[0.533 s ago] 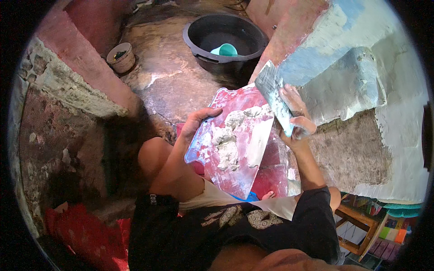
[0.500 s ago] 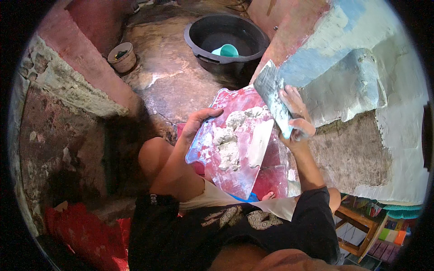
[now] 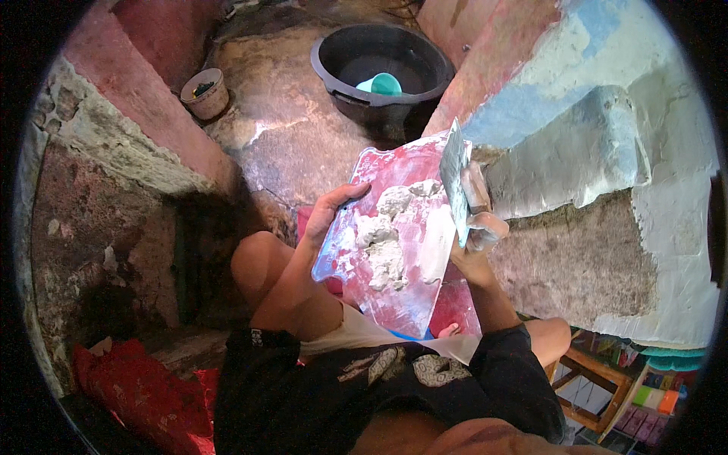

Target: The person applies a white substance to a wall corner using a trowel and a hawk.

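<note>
My left hand grips the left edge of a red, white-smeared board, its thumb lying on top. Lumps of pale wet plaster run along the middle of the board, with a smoother smear near its right edge. My right hand is closed on a flat plastering trowel, whose blade stands nearly on edge over the board's right side. The trowel's handle is hidden behind the blade and my fingers. Whether the blade touches the board I cannot tell.
To the right is a wall with smooth grey plaster above a rough brown patch. A black tub holding a turquoise dipper stands ahead. A small pail sits at the left wall. Behind right is a wooden frame.
My right hand has moved left, from beside the wall to the board's right edge. The trowel has turned from showing its broad face to nearly edge-on. My left hand stays put.
</note>
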Demonstrator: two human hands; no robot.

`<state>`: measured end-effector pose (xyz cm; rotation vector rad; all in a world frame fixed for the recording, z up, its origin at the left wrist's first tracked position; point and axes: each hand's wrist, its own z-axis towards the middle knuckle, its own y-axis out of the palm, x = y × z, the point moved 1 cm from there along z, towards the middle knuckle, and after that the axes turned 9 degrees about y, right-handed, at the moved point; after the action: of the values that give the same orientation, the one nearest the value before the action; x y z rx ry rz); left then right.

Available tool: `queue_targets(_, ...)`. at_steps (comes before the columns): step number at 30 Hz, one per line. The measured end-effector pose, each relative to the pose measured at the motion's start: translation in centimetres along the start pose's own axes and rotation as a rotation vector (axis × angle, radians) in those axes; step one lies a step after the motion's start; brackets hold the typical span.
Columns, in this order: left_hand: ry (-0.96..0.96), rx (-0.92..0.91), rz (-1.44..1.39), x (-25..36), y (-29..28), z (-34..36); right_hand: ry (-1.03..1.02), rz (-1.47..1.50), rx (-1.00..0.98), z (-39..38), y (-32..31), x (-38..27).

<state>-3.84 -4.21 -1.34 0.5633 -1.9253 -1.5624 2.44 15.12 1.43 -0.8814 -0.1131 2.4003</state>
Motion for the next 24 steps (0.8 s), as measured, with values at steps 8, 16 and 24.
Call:
queue_targets(8,-0.013,0.063,0.075,0.1,-0.8,0.0,0.098,0.068,0.052,-2.0,0.2,0.2)
queue_targets(16,-0.014,0.054,0.164,0.0,-0.6,0.2,0.095,0.065,0.13,-0.5,0.8,-0.3)
queue_targets(24,0.028,0.072,0.051,-0.5,-0.8,0.4,0.095,0.008,0.025,-0.5,0.8,-0.2)
